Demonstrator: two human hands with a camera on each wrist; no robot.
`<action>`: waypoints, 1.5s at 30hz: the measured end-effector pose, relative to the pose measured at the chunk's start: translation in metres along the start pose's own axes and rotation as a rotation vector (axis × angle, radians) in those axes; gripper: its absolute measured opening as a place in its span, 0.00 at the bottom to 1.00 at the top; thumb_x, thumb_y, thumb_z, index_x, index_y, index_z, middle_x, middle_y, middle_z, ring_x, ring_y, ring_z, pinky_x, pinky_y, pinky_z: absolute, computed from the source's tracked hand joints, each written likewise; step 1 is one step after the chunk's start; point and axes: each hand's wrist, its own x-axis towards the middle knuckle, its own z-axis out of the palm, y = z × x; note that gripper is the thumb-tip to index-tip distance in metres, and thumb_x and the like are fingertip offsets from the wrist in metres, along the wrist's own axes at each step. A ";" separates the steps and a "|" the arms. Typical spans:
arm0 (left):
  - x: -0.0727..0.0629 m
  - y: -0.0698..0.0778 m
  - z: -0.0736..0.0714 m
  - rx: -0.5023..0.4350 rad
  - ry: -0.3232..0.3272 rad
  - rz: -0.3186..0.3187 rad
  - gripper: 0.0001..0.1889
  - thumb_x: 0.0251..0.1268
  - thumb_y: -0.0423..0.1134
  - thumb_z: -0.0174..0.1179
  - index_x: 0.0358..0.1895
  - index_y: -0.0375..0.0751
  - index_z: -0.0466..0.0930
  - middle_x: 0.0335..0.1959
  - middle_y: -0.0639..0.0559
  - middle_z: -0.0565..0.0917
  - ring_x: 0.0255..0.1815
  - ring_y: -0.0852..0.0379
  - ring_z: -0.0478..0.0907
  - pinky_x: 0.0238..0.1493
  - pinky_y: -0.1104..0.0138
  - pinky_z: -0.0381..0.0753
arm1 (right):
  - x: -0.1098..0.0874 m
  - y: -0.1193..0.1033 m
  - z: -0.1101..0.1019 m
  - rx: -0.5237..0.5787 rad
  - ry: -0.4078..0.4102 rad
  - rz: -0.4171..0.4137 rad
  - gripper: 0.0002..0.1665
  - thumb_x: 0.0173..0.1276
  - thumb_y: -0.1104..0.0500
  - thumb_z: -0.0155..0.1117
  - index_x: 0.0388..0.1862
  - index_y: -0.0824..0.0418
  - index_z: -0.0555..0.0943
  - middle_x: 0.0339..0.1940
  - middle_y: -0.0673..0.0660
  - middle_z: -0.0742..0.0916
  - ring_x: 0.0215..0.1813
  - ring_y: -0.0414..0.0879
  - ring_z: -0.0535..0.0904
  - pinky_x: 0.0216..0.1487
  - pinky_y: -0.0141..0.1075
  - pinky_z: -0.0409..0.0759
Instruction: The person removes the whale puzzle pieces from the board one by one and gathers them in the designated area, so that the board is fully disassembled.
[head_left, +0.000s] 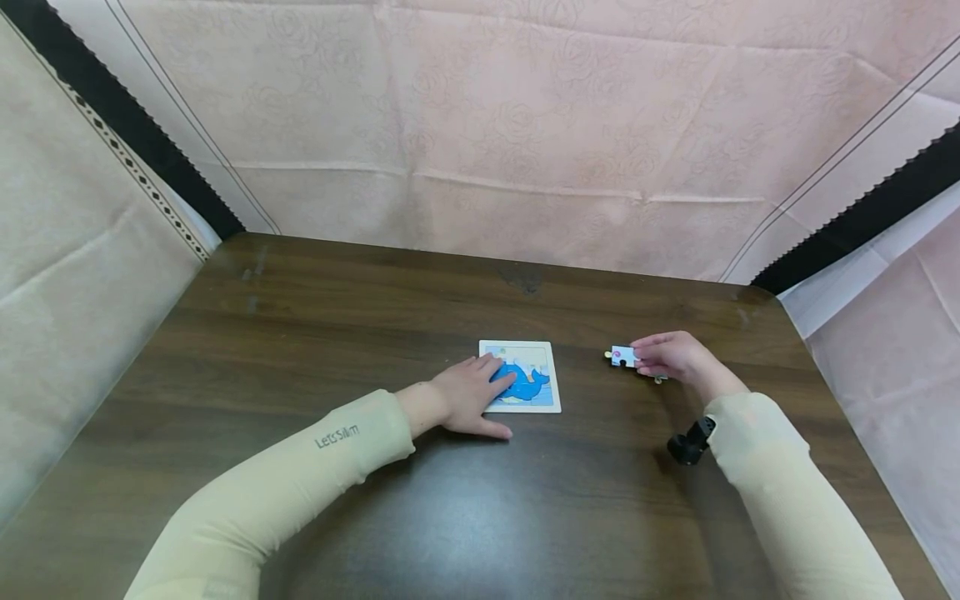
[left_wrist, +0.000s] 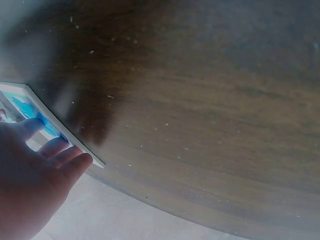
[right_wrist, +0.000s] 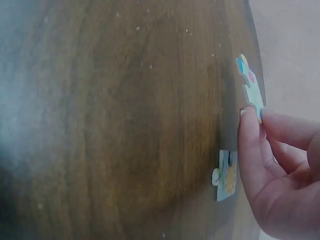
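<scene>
A small white-framed puzzle [head_left: 556, 392] with a blue whale picture lies flat at mid-table. My left hand [head_left: 467, 395] rests on its left side, fingers spread and partly covering the picture; in the left wrist view the fingertips touch the picture and frame. Off to the right, my right hand [head_left: 677, 360] pinches a pale blue puzzle piece [right_wrist: 253, 87] with a pink spot between thumb and fingers, held above the table. A second puzzle piece [right_wrist: 227, 175], with an orange patch, lies on the table under that hand. In the head view the hand hides most of it.
The dark brown wooden table [head_left: 337, 308] has rounded far corners. Pale pink patterned cloth [head_left: 480, 125] hangs behind it and at both sides. A black wrist camera [head_left: 690, 442] is fixed at the right sleeve's cuff.
</scene>
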 end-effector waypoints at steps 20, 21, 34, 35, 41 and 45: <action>-0.004 0.002 -0.004 -0.010 -0.011 -0.007 0.45 0.58 0.72 0.44 0.75 0.51 0.48 0.76 0.44 0.50 0.77 0.47 0.46 0.75 0.56 0.49 | -0.003 0.001 -0.001 -0.011 0.029 0.006 0.19 0.71 0.63 0.53 0.57 0.71 0.71 0.24 0.45 0.85 0.28 0.36 0.82 0.35 0.29 0.83; -0.004 0.002 -0.004 -0.012 -0.012 -0.008 0.45 0.58 0.72 0.44 0.75 0.51 0.48 0.76 0.45 0.50 0.77 0.47 0.46 0.75 0.56 0.49 | -0.003 0.001 -0.001 -0.005 0.029 0.005 0.18 0.71 0.63 0.53 0.56 0.71 0.72 0.24 0.45 0.85 0.28 0.36 0.82 0.35 0.29 0.83; -0.010 -0.003 -0.001 -0.035 -0.005 0.005 0.44 0.61 0.70 0.44 0.75 0.51 0.47 0.77 0.46 0.45 0.77 0.46 0.43 0.75 0.56 0.50 | -0.006 -0.011 0.015 -0.023 -0.005 -0.053 0.23 0.71 0.61 0.54 0.59 0.73 0.66 0.25 0.45 0.85 0.30 0.35 0.82 0.35 0.28 0.82; -0.011 -0.004 -0.001 -0.039 0.002 0.007 0.44 0.60 0.70 0.45 0.75 0.51 0.47 0.77 0.46 0.45 0.77 0.46 0.43 0.74 0.55 0.51 | -0.006 -0.013 0.018 -0.023 -0.013 -0.062 0.23 0.71 0.61 0.54 0.59 0.74 0.67 0.25 0.45 0.85 0.30 0.35 0.82 0.35 0.28 0.82; -0.021 -0.004 0.003 -0.064 0.017 0.022 0.44 0.60 0.69 0.46 0.75 0.52 0.46 0.77 0.47 0.44 0.77 0.46 0.43 0.75 0.55 0.48 | -0.002 -0.027 0.042 -0.025 -0.051 -0.110 0.22 0.71 0.61 0.53 0.57 0.75 0.67 0.30 0.49 0.85 0.31 0.37 0.82 0.35 0.29 0.82; -0.027 -0.003 0.007 -0.073 0.009 0.021 0.44 0.60 0.69 0.46 0.75 0.51 0.46 0.77 0.48 0.42 0.78 0.48 0.41 0.75 0.54 0.45 | 0.003 -0.037 0.062 -0.088 -0.050 -0.122 0.25 0.71 0.59 0.53 0.60 0.75 0.67 0.40 0.58 0.84 0.35 0.40 0.81 0.39 0.29 0.82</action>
